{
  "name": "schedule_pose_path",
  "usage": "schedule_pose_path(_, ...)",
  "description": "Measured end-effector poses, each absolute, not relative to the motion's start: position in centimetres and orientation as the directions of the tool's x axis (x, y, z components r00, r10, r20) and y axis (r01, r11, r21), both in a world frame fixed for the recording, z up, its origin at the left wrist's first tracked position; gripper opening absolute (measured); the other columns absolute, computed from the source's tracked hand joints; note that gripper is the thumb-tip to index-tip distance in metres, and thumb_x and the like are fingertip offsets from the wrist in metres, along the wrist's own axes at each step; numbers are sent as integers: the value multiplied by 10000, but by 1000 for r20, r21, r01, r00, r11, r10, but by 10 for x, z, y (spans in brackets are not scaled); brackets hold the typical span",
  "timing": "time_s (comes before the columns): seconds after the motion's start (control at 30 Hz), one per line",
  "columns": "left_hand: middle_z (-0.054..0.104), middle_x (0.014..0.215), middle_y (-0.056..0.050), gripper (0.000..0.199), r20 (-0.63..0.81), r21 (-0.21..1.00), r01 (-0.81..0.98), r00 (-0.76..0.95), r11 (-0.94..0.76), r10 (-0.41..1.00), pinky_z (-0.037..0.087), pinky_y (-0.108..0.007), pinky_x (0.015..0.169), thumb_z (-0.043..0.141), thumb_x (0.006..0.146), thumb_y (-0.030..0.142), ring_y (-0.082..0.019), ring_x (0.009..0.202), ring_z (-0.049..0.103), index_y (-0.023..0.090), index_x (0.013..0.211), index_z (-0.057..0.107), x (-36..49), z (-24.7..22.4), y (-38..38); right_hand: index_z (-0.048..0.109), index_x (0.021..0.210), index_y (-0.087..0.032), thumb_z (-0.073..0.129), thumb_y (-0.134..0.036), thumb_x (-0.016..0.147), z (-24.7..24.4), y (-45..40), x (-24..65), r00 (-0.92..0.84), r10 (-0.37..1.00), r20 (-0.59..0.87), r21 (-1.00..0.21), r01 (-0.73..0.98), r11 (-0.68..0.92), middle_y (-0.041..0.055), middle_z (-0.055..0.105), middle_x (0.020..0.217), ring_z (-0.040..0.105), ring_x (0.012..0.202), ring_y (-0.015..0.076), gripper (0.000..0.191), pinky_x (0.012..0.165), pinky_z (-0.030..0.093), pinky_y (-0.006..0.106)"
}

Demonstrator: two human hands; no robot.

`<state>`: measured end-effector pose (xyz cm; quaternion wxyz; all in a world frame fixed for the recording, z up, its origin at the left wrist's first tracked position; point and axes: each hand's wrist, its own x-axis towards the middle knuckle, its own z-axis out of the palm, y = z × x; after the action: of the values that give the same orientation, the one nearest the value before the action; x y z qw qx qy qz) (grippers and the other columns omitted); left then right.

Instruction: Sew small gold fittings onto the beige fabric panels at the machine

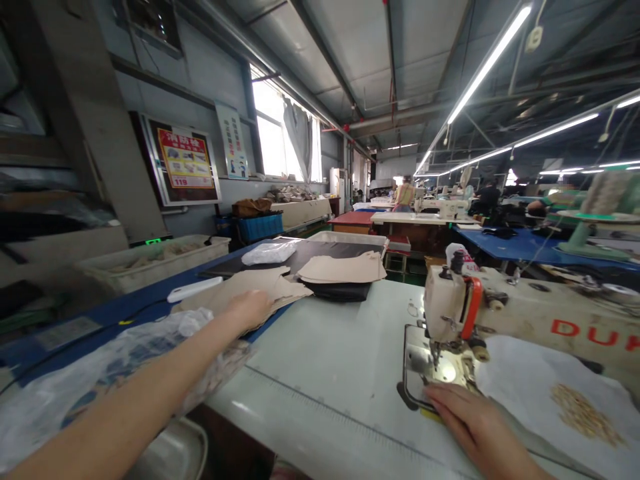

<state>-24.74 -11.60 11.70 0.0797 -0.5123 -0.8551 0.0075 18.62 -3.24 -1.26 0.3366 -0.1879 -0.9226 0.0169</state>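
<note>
A: While your left arm (155, 393) crosses the clear plastic bag (110, 363), what does your left hand (245, 311) hold?

B: It rests upon the stack of beige pieces (273, 283), left of centre; your fingers are blurred, so whether they pinch one cannot be told. Just right of it, a second beige pile (345, 268) lies on black material (345, 292).

A: And your right hand (467, 417)?

B: Your fingers are extended, not closed, touching the near edge of the sewing machine's (453, 307) metal plate (417, 353); the palm's underside is hidden. Rightmost, a white sheet (520, 367) bears small tan bits (585, 413).
</note>
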Motion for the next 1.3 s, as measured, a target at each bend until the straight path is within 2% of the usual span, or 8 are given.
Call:
schedule_pose_path(0.2,652,1048,-88,327,71,-194,853,-480,484,874,438,-434,884,496,879,403,-210,980,604,124,1009,607,-233,129,-117,648,1013,-218,445,-222,897,-11,-35,186,-711,372,596,-176,336,925,44,704,978,670,892,158,234,800,545,242)
schedule_pose_path(0.47,659,1047,-192,380,105,-202,858,-461,473,881,447,-404,827,405,882,355,-317,997,602,94,987,660,-226,125,-110,648,1008,-221,458,-215,889,-12,-33,186,-707,363,607,-177,325,929,36,706,974,671,884,148,224,797,540,222)
schedule_pose_path(0.7,659,981,-75,318,143,-167,860,-462,482,875,454,-421,848,477,890,399,-205,923,613,121,943,622,-223,132,-112,652,1006,-227,454,-225,893,-13,-33,187,-710,382,591,-188,339,922,35,704,977,669,888,150,229,804,540,229)
schedule_pose_path(0.8,662,967,-78,315,171,-116,872,-454,476,874,447,-419,852,462,896,382,-221,935,613,111,927,619,-210,146,-113,651,1010,-220,452,-220,894,-13,-34,186,-720,379,582,-167,350,922,39,702,984,668,896,151,230,811,539,237)
schedule_pose_path(0.93,670,970,-179,273,133,10,917,-396,399,908,422,-434,867,409,858,240,-314,1006,598,95,853,641,-161,152,-110,650,1013,-214,452,-225,892,-15,-32,186,-720,357,595,-130,352,927,39,706,975,674,882,150,232,795,547,231)
schedule_pose_path(1.03,683,904,-194,207,-22,180,939,-294,293,956,445,-437,843,458,772,189,-329,964,616,106,713,638,-106,134,-110,654,1006,-222,471,-237,883,-16,-30,189,-721,317,616,-82,341,937,31,707,978,676,882,147,221,792,547,218)
schedule_pose_path(1.17,645,539,-65,255,-301,503,834,-80,229,950,526,-292,590,461,733,180,-205,582,660,153,490,535,-35,87,-110,625,1091,-220,507,-266,867,-10,-33,190,-708,194,679,22,283,959,33,690,1045,665,926,146,258,827,525,191)
schedule_pose_path(1.3,601,505,-16,260,-363,774,578,69,259,929,529,-248,521,356,728,66,-131,453,619,150,503,456,7,42,-98,597,1158,-224,512,-303,864,-2,-41,186,-695,114,710,77,237,968,40,668,1101,650,967,154,316,869,500,189)
